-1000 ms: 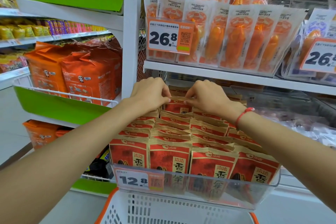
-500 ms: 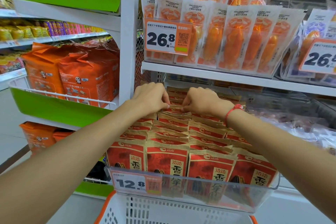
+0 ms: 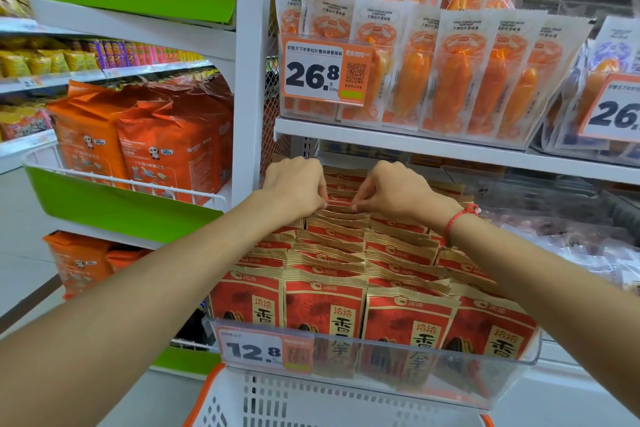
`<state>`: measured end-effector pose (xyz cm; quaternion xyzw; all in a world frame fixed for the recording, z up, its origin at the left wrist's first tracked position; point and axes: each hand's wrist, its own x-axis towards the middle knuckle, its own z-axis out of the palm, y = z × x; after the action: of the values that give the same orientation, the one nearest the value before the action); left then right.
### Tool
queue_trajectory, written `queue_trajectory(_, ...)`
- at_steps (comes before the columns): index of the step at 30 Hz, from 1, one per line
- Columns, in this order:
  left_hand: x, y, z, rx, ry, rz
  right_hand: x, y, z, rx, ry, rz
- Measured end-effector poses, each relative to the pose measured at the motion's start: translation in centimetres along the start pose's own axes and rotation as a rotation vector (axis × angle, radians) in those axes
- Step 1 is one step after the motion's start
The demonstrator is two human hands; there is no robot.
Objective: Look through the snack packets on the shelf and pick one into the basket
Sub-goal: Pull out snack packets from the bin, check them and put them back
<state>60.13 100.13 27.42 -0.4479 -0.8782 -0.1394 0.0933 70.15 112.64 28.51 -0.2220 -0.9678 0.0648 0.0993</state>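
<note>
Rows of red and tan snack packets (image 3: pixel 325 308) stand upright in a clear plastic bin (image 3: pixel 381 367) on the lower shelf. My left hand (image 3: pixel 294 184) and my right hand (image 3: pixel 394 189) reach to the back rows, fingers curled, pinching the tan top edges of packets (image 3: pixel 341 199) there. The right wrist wears a red string bracelet. A white basket with an orange rim (image 3: pixel 214 388) sits below the bin at the bottom edge of the view.
Above, a white shelf (image 3: pixel 415 146) carries orange and white packets (image 3: pixel 450 80) behind a 26.8 price tag. To the left, a green-fronted wire rack (image 3: pixel 114 204) holds big orange bags (image 3: pixel 173 149). A white upright post (image 3: pixel 249 80) divides the two units.
Both hands have slid further back along the packet rows, from the middle rows toward the rear. The camera has drifted slightly right and down.
</note>
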Motion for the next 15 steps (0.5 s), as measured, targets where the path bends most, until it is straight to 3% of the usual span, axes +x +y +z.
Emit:
queue_trajectory(4, 0.1, 0.0, -0.6, 0.003, -0.063, -0.009, -0.2, -0.3, -0.2, 0.009, -0.044, 0.021)
queue_trajectory(10, -0.5, -0.5, -0.3, -0.081, 0.127, -0.014, -2.5, 0.1, -1.1, -0.049, -0.052, -0.065)
queue_trajectory(15, 0.2, 0.6, 0.6, -0.031, 0.100, -0.083, -3.1, 0.6, -0.7, -0.054, -0.037, -0.084)
